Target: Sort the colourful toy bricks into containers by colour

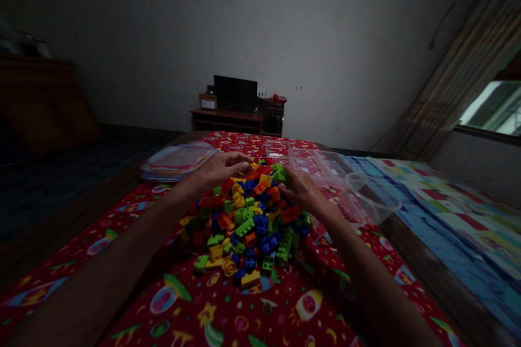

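A heap of toy building bricks (248,217) in yellow, orange, blue, green and red lies on a red cloth (240,325) with a bright printed pattern. At the far left of the heap is my left hand (223,169), its fingers stretched out over the bricks with no brick visible in them. My right hand (302,188) rests against the heap's far right side, thumb apart from the fingers. Near its fingertips sits a green brick (279,172); some of these fingers are hidden. A yellow brick (250,279) lies at the near edge of the heap.
Clear plastic containers (366,200) stand right of the heap, partly behind my right hand. Stacked container lids (179,160) lie to the left. Beyond the cloth, a low stand (228,119) carries a monitor (235,92). Patterned bedding (448,200) extends on the right.
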Available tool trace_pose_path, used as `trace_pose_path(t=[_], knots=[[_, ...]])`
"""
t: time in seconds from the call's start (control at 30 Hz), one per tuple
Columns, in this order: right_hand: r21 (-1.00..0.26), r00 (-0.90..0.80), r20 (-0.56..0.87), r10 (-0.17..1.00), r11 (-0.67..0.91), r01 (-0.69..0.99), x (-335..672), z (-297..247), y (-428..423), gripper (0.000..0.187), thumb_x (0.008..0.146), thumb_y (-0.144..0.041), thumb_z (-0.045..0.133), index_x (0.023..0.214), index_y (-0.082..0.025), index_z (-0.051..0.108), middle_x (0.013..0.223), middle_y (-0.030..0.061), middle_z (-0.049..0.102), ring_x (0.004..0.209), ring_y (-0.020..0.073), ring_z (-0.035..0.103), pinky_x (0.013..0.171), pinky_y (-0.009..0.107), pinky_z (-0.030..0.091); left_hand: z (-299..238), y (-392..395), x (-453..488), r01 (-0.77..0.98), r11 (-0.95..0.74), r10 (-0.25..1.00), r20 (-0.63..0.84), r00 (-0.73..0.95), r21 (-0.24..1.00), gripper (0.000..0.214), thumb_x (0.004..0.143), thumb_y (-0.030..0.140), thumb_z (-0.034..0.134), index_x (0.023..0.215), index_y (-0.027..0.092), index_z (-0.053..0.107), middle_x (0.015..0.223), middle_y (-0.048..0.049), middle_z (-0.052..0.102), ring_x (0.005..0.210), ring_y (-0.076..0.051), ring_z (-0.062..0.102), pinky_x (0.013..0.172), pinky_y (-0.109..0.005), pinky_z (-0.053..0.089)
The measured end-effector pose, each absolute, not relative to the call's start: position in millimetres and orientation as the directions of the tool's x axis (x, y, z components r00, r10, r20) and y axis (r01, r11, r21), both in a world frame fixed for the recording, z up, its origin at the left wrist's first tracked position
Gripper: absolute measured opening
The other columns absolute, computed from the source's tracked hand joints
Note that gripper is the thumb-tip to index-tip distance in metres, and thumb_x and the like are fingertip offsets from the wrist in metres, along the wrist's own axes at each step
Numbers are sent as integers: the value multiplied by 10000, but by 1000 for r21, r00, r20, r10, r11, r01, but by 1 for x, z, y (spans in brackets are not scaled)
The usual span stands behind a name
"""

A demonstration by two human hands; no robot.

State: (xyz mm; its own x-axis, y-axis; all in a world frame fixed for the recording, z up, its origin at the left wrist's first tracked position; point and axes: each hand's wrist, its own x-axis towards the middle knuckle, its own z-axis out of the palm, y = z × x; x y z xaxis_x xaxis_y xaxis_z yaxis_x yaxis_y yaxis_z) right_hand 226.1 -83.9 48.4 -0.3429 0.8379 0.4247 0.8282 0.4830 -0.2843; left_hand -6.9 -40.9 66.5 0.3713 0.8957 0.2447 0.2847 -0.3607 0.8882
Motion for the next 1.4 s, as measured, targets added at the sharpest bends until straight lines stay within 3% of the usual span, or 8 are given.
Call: trace_pose_path(t=[0.1, 0.3, 0.57, 0.67, 0.87, 1.03, 1.23, 1.4], knots=[[-318, -305, 393, 868, 439, 840, 237, 50, -80, 344, 810, -229, 499, 1146, -162, 530, 798, 35, 608, 665, 148, 483, 590, 250, 314, 67, -34, -16, 299, -403, 886, 286, 365, 865, 369, 708, 470, 637, 957, 201, 680, 910, -26, 734, 893, -219, 683, 813, -325, 537], [-332, -200, 390, 899, 340, 880, 271, 66, -71, 138, 744, -215, 517, 833, -160, 607, 724, 13, 597, 644, 129, 496, 583, 236, 343, 69, -34, -19, 465, -475, 875, 346, 338, 747, 341, 743, 444, 563, 946, 205, 698, 893, -23, 739, 865, -208, 676, 767, -288, 523], [-466, 25, 297, 954, 122, 876, 312, 64, -48, 128, 729, -178, 493, 756, -139, 612, 654, 29, 641, 552, 118, 579, 514, 200, 404, 84, -53, -14, 668, -524, 848, 397, 350, 529, 299, 779, 381, 500, 896, 232, 731, 861, -6, 745, 824, -196, 661, 708, -244, 480], [-397, 18, 265, 964, 92, 913, 322, 71, -35, 156, 748, -178, 491, 797, -134, 633, 681, 42, 665, 574, 121, 612, 510, 184, 409, 86, -55, -14, 675, -532, 843, 396, 365, 511, 315, 787, 376, 484, 909, 225, 733, 867, -9, 743, 802, -194, 662, 705, -245, 474], [-71, 173, 233, 957, -160, 985, 358, 96, -3, 204, 759, -199, 539, 884, -127, 682, 797, 117, 702, 736, 190, 654, 581, 222, 430, 84, -52, -14, 696, -524, 848, 377, 372, 491, 315, 787, 388, 490, 909, 223, 729, 909, -9, 745, 806, -190, 660, 709, -239, 468], [-6, 285, 165, 944, -288, 958, 384, 93, 10, 213, 715, -141, 584, 886, -115, 707, 765, 134, 702, 720, 200, 661, 609, 250, 454, 81, -48, -16, 693, -538, 840, 369, 397, 479, 316, 791, 404, 485, 897, 235, 729, 886, -3, 746, 815, -192, 660, 702, -231, 465], [26, 329, 187, 926, -339, 940, 381, 92, 16, 306, 753, -253, 631, 1021, -123, 706, 1052, 192, 677, 900, 261, 663, 690, 301, 483, 82, -51, -17, 717, -536, 843, 338, 419, 447, 291, 785, 370, 492, 883, 238, 732, 883, -3, 742, 812, -193, 656, 749, -250, 467], [-35, 174, 340, 924, -172, 984, 347, 101, 5, 312, 849, -287, 514, 1051, -151, 709, 1033, 159, 699, 928, 242, 653, 681, 265, 453, 69, -44, -15, 684, -595, 804, 307, 509, 422, 291, 788, 357, 497, 921, 235, 726, 941, -27, 739, 845, -199, 656, 804, -282, 482]])
